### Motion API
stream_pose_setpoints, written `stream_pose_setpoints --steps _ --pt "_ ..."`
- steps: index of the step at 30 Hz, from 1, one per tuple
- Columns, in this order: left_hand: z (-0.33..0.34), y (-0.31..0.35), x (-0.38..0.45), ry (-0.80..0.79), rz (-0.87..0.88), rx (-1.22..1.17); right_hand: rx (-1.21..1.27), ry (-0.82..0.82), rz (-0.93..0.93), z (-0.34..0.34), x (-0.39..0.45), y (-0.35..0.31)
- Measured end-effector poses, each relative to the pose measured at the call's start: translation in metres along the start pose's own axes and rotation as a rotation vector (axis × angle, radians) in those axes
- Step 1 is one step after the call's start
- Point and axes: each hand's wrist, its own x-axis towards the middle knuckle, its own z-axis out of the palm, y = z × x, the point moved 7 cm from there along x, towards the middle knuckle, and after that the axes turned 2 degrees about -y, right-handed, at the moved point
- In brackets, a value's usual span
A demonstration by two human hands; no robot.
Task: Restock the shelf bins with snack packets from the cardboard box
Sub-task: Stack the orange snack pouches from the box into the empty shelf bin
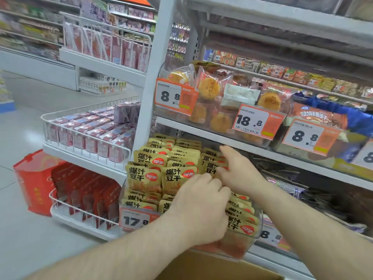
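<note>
A clear plastic shelf bin [255, 236] on the lower shelf is packed with rows of yellow snack packets [149, 176] with black lettering. My left hand [199, 209] lies curled over the packets at the middle of the bin, fingers pressed into the stack; whether it grips one is hidden. My right hand [240, 170] reaches in farther back with fingers spread, touching the packets on the right rows. The cardboard box [212, 267] shows as a brown edge at the bottom, below the bin.
An orange price tag [134, 220] hangs on the bin's front. The shelf above holds clear bins of round pastries [210, 98]. To the left stand wire baskets with red packets [88, 190] and pink boxes [90, 134], and a red carton [34, 178] on the floor.
</note>
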Motion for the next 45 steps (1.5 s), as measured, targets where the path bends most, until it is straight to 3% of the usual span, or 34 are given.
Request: stream_pose_setpoints --steps 2,3,7,10,12,17,24,29,34,38,45 --pt "-0.034 -0.033 -0.010 0.212 -0.036 -0.018 0.076 0.066 -0.019 -0.005 -0.005 -0.014" --pt "-0.044 -0.056 -0.010 0.212 -0.110 0.008 0.103 0.067 -0.031 -0.005 -0.005 -0.025" --pt "-0.035 -0.144 0.000 -0.184 -0.431 0.091 -0.045 -0.087 -0.171 0.016 0.007 -0.081" --pt "-0.004 -0.160 -0.007 -0.450 -0.429 0.043 -0.229 -0.228 -0.191 0.040 0.012 -0.086" --pt "0.006 -0.158 -0.015 -0.524 -0.433 0.011 -0.274 -0.273 -0.179 0.048 0.013 -0.079" --pt "-0.004 -0.165 0.006 -0.474 -0.458 -0.073 -0.100 -0.303 -0.092 0.039 0.037 -0.075" --pt "0.027 -0.182 0.021 -0.609 -0.478 -0.037 -0.117 -0.362 0.001 0.054 0.058 -0.073" --pt "0.026 -0.192 0.035 -0.577 -0.545 -0.007 -0.135 -0.312 0.105 0.047 0.080 -0.068" --pt "0.036 -0.194 0.040 -0.706 -0.564 -0.085 -0.060 -0.369 0.162 0.056 0.089 -0.058" --pt "0.027 -0.187 0.042 -0.633 -0.573 -0.058 -0.097 -0.239 0.211 0.036 0.080 -0.036" --pt "0.025 -0.166 0.039 -0.673 -0.565 -0.053 0.010 -0.273 0.244 0.036 0.068 -0.028"
